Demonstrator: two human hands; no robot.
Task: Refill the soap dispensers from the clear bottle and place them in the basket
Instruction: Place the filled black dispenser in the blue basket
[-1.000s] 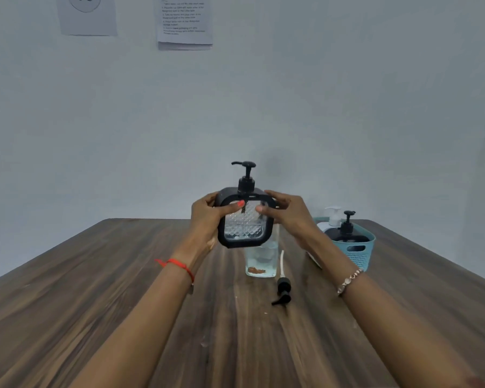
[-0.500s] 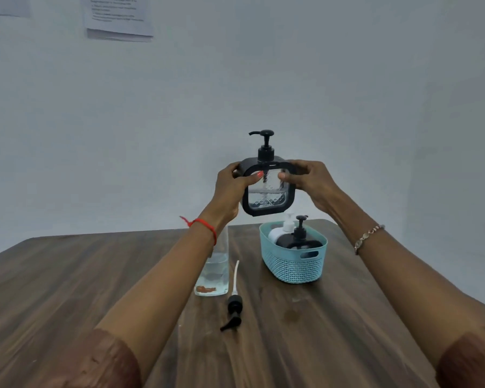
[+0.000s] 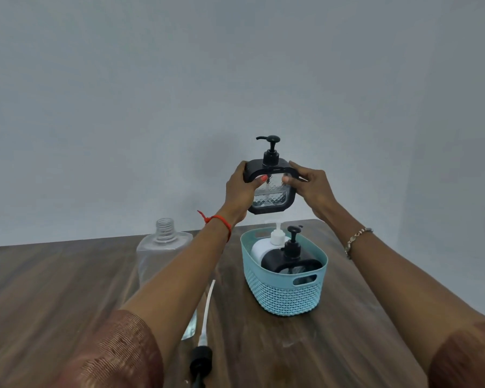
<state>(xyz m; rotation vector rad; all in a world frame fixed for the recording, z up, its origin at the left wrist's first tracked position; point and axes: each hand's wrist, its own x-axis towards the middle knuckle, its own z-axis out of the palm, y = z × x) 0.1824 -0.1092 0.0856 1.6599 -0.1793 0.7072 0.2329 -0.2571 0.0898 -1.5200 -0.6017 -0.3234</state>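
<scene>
The person's left forearm [image 3: 179, 281] crosses the clear plastic bottle [image 3: 163, 247], so I can't see most of its body or judge how much liquid it holds. The loose black pump head [image 3: 200, 359] is cut off by the near edge. The wall of the light-blue woven basket [image 3: 286, 298] hides the lower half of the black square dispenser [image 3: 289, 261], which in turn covers much of the white round dispenser [image 3: 259, 247]. The left hand [image 3: 240, 191] and right hand [image 3: 311, 189] cover the sides of the black-framed patterned clear dispenser [image 3: 269, 201] they grip.
</scene>
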